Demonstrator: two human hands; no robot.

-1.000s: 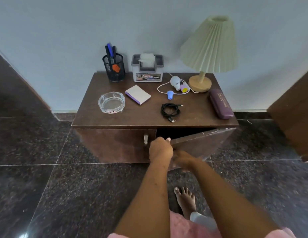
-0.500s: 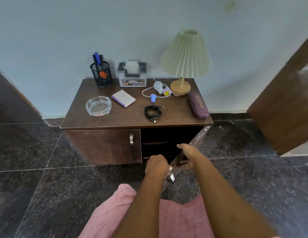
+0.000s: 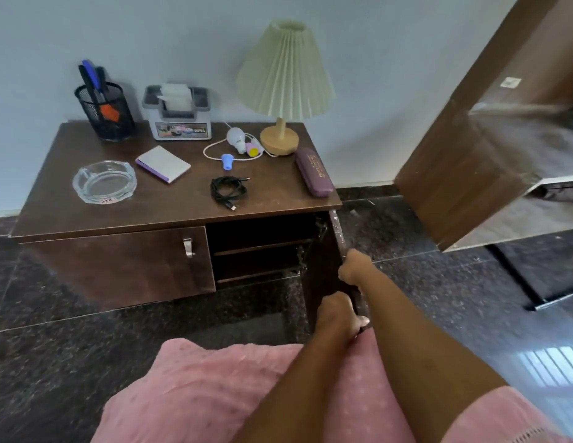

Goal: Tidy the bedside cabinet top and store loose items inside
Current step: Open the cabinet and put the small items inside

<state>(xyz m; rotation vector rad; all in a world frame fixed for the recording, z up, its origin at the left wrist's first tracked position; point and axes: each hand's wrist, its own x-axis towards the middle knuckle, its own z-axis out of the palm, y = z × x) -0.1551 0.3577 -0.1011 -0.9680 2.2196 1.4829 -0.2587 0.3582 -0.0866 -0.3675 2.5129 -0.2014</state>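
Note:
The dark wooden bedside cabinet (image 3: pixel 87 215) stands against the wall. Its right door (image 3: pixel 339 238) is swung wide open, showing dark shelves (image 3: pixel 263 247) inside. My right hand (image 3: pixel 354 266) grips the door's top edge; my left hand (image 3: pixel 336 311) grips the same edge lower down. The left door (image 3: pixel 119 266) stays closed. On the top lie a glass ashtray (image 3: pixel 103 181), a small notepad (image 3: pixel 163 163), a coiled black cable (image 3: pixel 228 190), a purple glasses case (image 3: pixel 314 172), and a white cord with a bulb and small plugs (image 3: pixel 239 145).
A mesh pen holder (image 3: pixel 105 110), a tissue box (image 3: pixel 178 115) and a pleated lamp (image 3: pixel 285 78) stand along the wall. A brown room door (image 3: pixel 490 129) hangs open at the right. My knee in pink cloth (image 3: pixel 215 385) is low in front, over dark tiles.
The right cabinet door has swung from nearly closed to fully open, pulled by both hands. My view has lowered and shifted right as I crouched.

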